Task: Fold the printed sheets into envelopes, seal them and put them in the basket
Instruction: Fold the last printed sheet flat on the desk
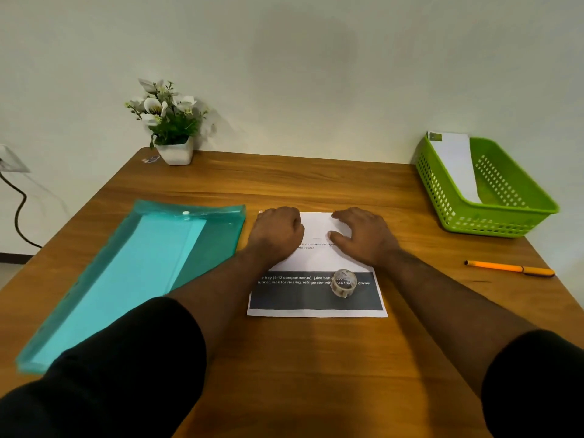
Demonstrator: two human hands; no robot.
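A printed sheet (pixel 316 257) lies on the table in front of me, with a dark text band along its near edge and its far part folded over towards me. My left hand (pixel 276 230) rests on the fold's left corner with its fingers curled in. My right hand (pixel 363 237) lies flat on the right side of the folded part, fingers spread. A roll of clear tape (pixel 343 283) stands on the dark band. At the far right sits a green basket (pixel 496 221) holding one folded white envelope (pixel 455 162).
A teal plastic document folder (pixel 139 270) with paper inside lies to the left of the sheet. An orange pen (pixel 508 268) lies at the right edge. A white pot of flowers (pixel 172 124) stands at the back left. A cable (pixel 19 210) hangs by the wall.
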